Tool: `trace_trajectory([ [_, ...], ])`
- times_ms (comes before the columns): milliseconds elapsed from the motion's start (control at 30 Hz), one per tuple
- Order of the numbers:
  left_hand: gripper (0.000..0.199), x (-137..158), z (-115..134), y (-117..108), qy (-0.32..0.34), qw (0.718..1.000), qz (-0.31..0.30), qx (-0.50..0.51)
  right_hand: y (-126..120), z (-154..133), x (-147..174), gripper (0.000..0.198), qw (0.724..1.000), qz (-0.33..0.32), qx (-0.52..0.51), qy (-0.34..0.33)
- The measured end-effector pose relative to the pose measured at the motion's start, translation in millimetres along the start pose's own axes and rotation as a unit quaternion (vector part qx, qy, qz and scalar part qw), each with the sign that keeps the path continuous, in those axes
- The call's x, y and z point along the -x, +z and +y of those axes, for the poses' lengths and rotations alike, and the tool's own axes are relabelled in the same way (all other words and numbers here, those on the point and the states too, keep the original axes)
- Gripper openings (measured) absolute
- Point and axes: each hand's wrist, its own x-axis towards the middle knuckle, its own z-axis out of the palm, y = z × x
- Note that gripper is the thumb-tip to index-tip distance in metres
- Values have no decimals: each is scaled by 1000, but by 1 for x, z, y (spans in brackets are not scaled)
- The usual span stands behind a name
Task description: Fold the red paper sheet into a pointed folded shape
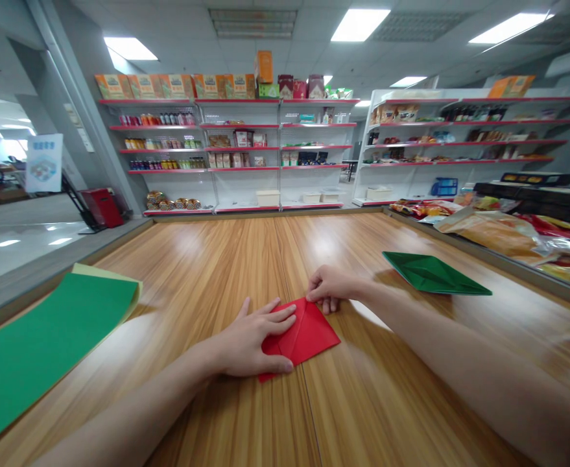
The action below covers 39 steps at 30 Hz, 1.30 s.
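A folded sheet of red paper [316, 332] lies on the wooden table in front of me, with crease lines across it. Spread flat over its left part is my left hand [253, 338], fingers apart and pressing on the paper. My right hand [327, 287] pinches the paper's far corner between thumb and curled fingers. The left part of the sheet is hidden under my left hand. To the right, beyond my right forearm, rests a folded green paper shape [434, 272].
Green sheets [56, 344] with a yellowish one beneath lie at the table's left. Snack packets [498, 237] crowd the right side past the table edge [518, 264]. Stocked shelves [243, 146] stand behind the table, and a red box [102, 207] is on the floor at left.
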Motion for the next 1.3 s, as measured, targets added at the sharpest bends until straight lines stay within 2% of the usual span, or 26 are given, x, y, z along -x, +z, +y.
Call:
trace_trajectory([
  [333, 83, 0, -3, -2, 10, 1000, -11, 20, -5, 4, -1, 19, 1000, 26, -12, 7],
  [533, 82, 0, -3, -4, 8, 999, -19, 26, -7, 7, -4, 13, 995, 96, -8, -2],
  [633, 82, 1, -2, -4, 10, 1000, -20, 20, -4, 2, 0, 12, 994, 110, 11, -18],
  [733, 83, 2, -2, -5, 17, 999, -22, 20, 10, -12, 12, 12, 997, 57, 33, -28],
  [767, 84, 2, -2, -5, 17, 999, -21, 21, 17, -19, 17, 12, 999, 10, 42, -27],
  [800, 85, 2, -2, -5, 17, 999, -20, 22, 25, -26, 22, 12, 995, -72, 60, -31],
  [867, 86, 3, -1, -6, 15, 999, -17, 27, 42, -38, 32, 9, 984, -148, 91, -38],
  [967, 76, 4, 0, -8, 23, 999, -27, 33, 66, -49, 41, 7, 982, -158, 105, -25],
  [1033, 67, 4, 1, -9, 33, 998, -36, 35, 77, -52, 45, 6, 983, -148, 103, -16],
  [1100, 66, 5, 1, -9, 38, 998, -38, 37, 84, -53, 47, 7, 987, -133, 90, -10],
  [1233, 98, 5, -5, -5, 18, 999, -10, 35, 91, -54, 50, 7, 992, -111, 55, 16],
  [1300, 107, 5, -9, -2, 14, 999, -4, 29, 92, -56, 50, 9, 992, -112, 48, 23],
])
